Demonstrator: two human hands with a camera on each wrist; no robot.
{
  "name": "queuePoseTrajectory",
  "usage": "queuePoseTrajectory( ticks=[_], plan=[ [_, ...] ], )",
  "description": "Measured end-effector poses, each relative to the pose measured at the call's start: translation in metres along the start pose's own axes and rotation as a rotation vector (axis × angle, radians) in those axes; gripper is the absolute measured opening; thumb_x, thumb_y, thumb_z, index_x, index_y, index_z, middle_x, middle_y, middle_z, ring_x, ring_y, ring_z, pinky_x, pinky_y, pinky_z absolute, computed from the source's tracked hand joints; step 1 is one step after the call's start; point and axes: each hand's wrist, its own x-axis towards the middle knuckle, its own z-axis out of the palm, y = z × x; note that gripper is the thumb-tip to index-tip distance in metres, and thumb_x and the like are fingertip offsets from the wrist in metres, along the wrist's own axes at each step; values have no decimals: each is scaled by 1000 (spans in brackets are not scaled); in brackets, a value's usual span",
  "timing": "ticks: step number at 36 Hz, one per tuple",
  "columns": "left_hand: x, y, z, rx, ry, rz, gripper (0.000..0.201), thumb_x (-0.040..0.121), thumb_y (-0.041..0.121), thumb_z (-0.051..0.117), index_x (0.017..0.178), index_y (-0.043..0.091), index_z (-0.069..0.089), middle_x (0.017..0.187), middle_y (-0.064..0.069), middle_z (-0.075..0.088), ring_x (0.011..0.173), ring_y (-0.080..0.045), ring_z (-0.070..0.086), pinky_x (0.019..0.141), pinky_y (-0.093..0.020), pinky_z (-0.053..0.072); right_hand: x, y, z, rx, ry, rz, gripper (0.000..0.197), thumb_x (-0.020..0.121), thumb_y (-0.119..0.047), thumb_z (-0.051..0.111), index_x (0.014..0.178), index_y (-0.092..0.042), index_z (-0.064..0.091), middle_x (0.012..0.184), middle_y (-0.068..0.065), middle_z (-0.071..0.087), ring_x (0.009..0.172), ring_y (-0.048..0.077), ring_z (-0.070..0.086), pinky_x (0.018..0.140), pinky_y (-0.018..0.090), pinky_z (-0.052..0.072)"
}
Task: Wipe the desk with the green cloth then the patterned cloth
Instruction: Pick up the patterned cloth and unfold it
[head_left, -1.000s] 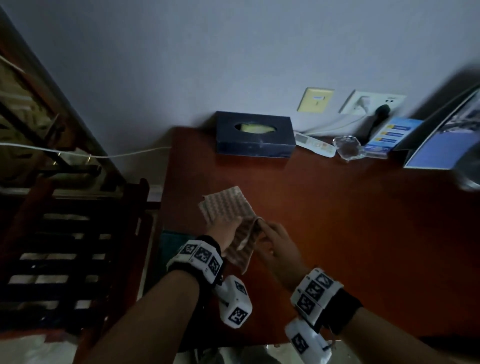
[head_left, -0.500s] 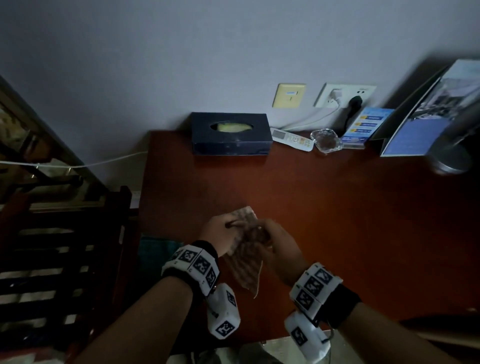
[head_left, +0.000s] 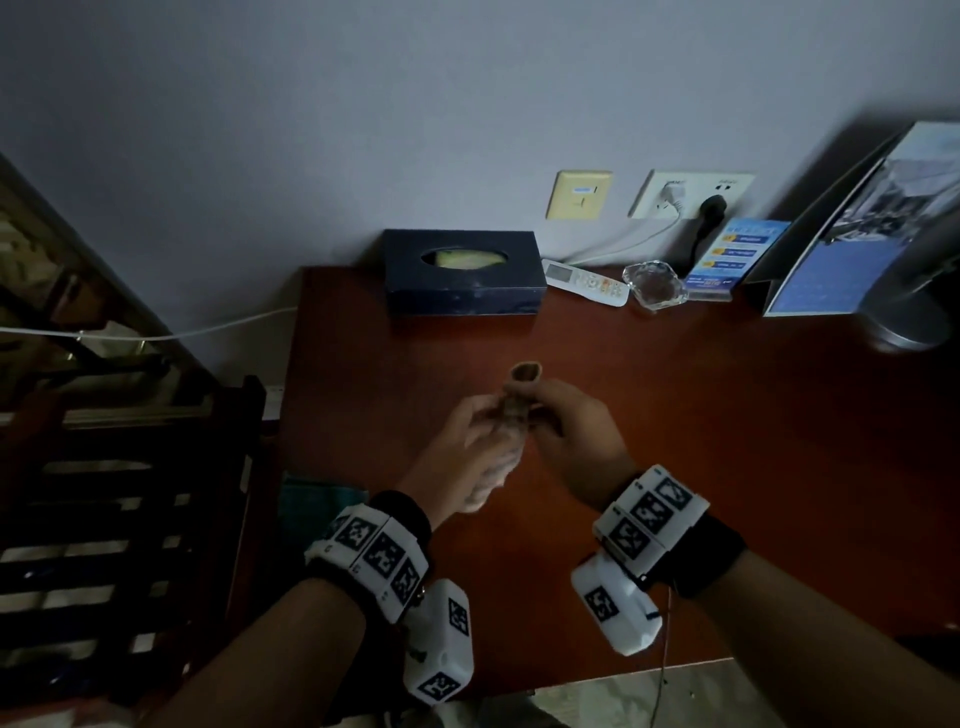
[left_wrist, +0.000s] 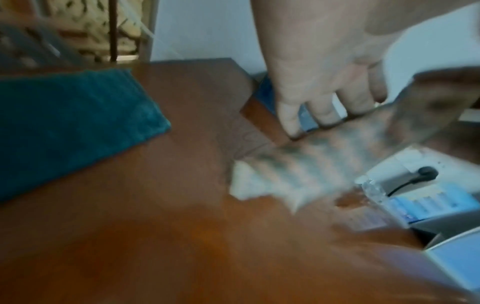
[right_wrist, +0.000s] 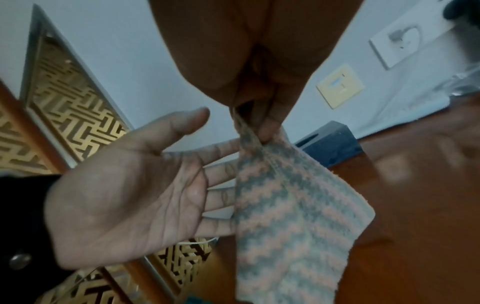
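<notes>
Above the red-brown desk both hands meet at the patterned cloth, a pink-and-grey zigzag weave. My right hand pinches its top edge between thumb and finger, and the cloth hangs down in a narrow fold. My left hand is flat, palm open, its straight fingers lying behind the cloth. The cloth is blurred in the left wrist view. The green cloth, teal and folded, lies by the desk's left front corner, apart from both hands.
Along the wall stand a dark tissue box, a white remote, a glass ashtray, a blue card stand, a brochure stand and a metal lamp base. Plugs sit in the wall socket. A dark wooden rack stands left of the desk.
The cloth, earlier spread between both hands, now hangs as a narrow fold from my right hand. My left hand has let go and opened flat. Both hands moved farther over the desk.
</notes>
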Motion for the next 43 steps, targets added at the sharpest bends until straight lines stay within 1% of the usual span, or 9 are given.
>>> queuePoseTrajectory(
  ticks=[2,5,8,14,20,24,32,39,43],
  plan=[
    [-1,-2,-1,117,67,49,34,86,11,64,112,29,50,96,1,66,74,-11,62,61,-20,46,7,-3,-3,-24,43,-62,49,78,15,52,118,-9,66,110,7,66,98,9,57,86,13,46],
    [1,0,-6,439,258,118,14,85,9,59,92,21,57,77,-2,65,67,-15,59,53,-14,41,20,-4,-10,-126,114,-139,42,73,10,59,111,-7,70,99,10,69,86,11,57,79,-1,36],
    [6,5,-19,676,353,153,16,85,18,58,75,24,49,65,7,53,64,-13,51,50,-15,34,36,-1,-26,-264,111,-171,34,70,7,68,101,-5,73,91,12,70,80,23,64,75,8,37],
    [20,31,-40,634,268,179,20,96,15,43,114,18,51,77,2,57,64,-13,53,52,-16,35,68,13,-57,-405,67,2,11,80,-12,71,90,-10,76,82,1,53,74,20,56,67,20,31],
    [36,45,-54,748,209,302,47,81,21,71,118,27,43,102,9,55,87,-6,58,70,-16,42,95,25,-64,-399,51,110,12,81,-15,70,91,-7,71,108,4,46,91,15,48,82,20,33],
    [49,46,-70,800,284,335,18,91,16,56,109,17,61,102,-2,60,94,-14,57,84,-27,44,113,29,-58,-394,25,144,13,85,-15,66,95,-9,70,103,10,63,98,23,57,83,27,37],
    [78,63,-101,710,270,234,38,101,27,41,138,21,48,146,1,43,130,-14,43,97,-17,31,151,30,-46,-282,87,179,17,89,-10,58,102,-11,68,98,8,70,94,21,63,80,24,43],
    [101,78,-129,695,292,225,38,100,27,42,138,31,48,158,0,15,70,9,34,68,-7,35,164,35,-39,-287,186,84,20,92,-21,58,105,-12,71,103,9,67,96,23,61,83,26,41],
    [106,80,-132,530,360,182,34,98,20,50,130,16,58,152,1,32,129,-11,41,110,-23,30,158,40,-35,-259,263,-18,17,90,-16,62,102,-9,72,104,11,64,91,21,60,77,15,35]
  ],
)
